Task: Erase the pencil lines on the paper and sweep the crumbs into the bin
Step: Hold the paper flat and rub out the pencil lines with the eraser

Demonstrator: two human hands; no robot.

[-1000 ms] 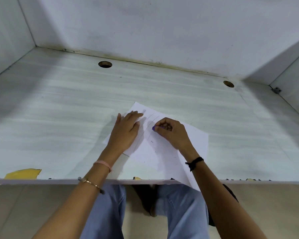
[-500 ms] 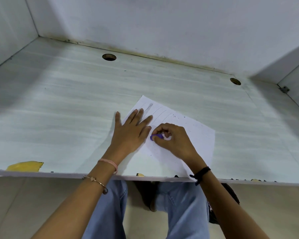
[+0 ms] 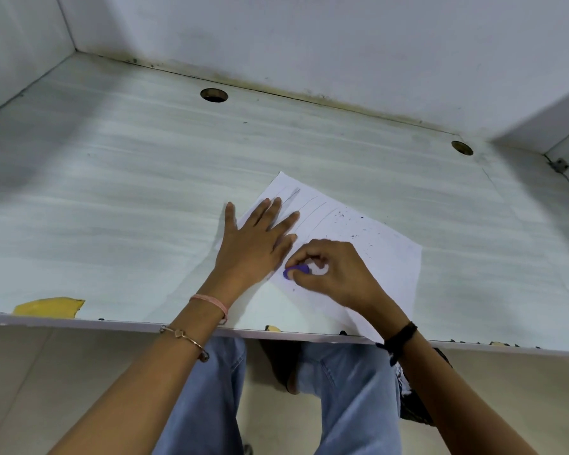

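A thin white paper [image 3: 368, 257] lies askew on the pale, streaky desk [image 3: 112, 208], speckled with dark crumbs [image 3: 345, 218]. The left hand [image 3: 257, 244] presses it flat, fingers spread. The right hand [image 3: 335, 274] pinches a rounded purple eraser [image 3: 296, 271], nearer the left hand than a second ago.

Paper [image 3: 368, 244] on desk [image 3: 112, 198], left hand [image 3: 253, 244] beside right hand [image 3: 332, 274].

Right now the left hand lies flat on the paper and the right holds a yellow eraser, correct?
No: the head view shows the eraser in the right hand is purple, not yellow. The left hand does lie flat on the paper.
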